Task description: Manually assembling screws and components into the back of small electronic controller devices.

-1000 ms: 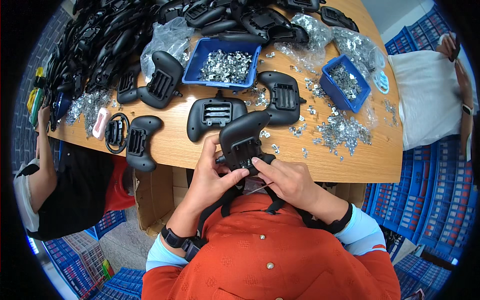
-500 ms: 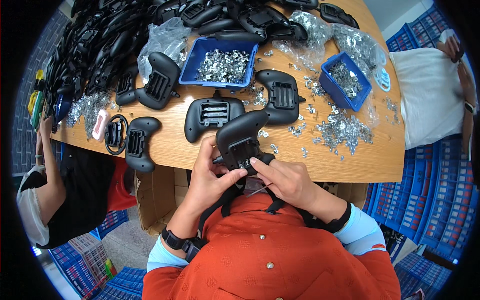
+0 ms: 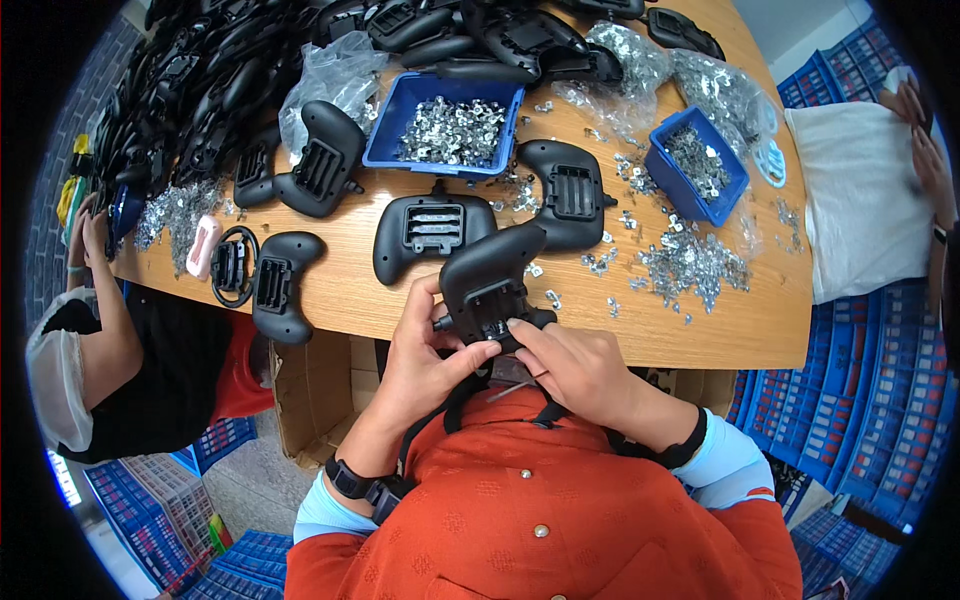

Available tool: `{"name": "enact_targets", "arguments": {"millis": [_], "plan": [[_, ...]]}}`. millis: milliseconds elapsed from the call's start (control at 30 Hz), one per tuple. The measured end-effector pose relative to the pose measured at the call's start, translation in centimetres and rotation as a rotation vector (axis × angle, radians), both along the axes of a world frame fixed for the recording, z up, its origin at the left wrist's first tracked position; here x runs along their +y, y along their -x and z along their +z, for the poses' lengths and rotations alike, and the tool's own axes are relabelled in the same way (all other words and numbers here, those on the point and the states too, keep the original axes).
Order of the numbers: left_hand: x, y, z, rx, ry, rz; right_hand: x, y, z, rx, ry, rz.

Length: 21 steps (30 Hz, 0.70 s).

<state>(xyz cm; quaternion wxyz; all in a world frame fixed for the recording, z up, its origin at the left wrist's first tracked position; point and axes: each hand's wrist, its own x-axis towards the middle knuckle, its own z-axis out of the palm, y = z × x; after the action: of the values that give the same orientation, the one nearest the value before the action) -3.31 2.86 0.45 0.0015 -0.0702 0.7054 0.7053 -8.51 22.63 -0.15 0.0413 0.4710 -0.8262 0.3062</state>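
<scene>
A black game controller shell (image 3: 485,265), its open battery compartment facing up, is held tilted over the table's near edge. My left hand (image 3: 425,362) is closed round its left side, thumb along the lower rim. My right hand (image 3: 585,368) is closed too, with its fingertips pressed into the lower end of the compartment, where small shiny metal contacts (image 3: 497,328) show. A thin metal rod-like tool (image 3: 508,391) sticks out from under the right hand; its other end is hidden. Just beyond lies another controller shell (image 3: 432,228) with metal in its slots.
Blue bins (image 3: 378,140) (image 3: 708,208) hold small metal clips. Loose clips (image 3: 690,265) are strewn on the right. More shells (image 3: 566,190) lie around, with a large heap (image 3: 210,95) at the back left. Other people sit at both sides; a person's hands (image 3: 88,235) show at left.
My hands and the held controller shell stay nearly in place; the right fingertips shift slightly in the compartment. The person at left has raised their hands a little.
</scene>
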Motion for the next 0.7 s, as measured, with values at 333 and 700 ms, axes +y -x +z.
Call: {"name": "enact_targets", "arguments": {"millis": [333, 700], "plan": [[-0.3, -0.1, 0.0, -0.065, -0.033, -0.015, -0.1, 0.0, 0.1, 0.022, 0.013, 0.006], [-1.6, -0.8, -0.6, 0.034, 0.125, -0.09, 0.9, 0.8, 0.9, -0.179, 0.252, -0.177]]}}
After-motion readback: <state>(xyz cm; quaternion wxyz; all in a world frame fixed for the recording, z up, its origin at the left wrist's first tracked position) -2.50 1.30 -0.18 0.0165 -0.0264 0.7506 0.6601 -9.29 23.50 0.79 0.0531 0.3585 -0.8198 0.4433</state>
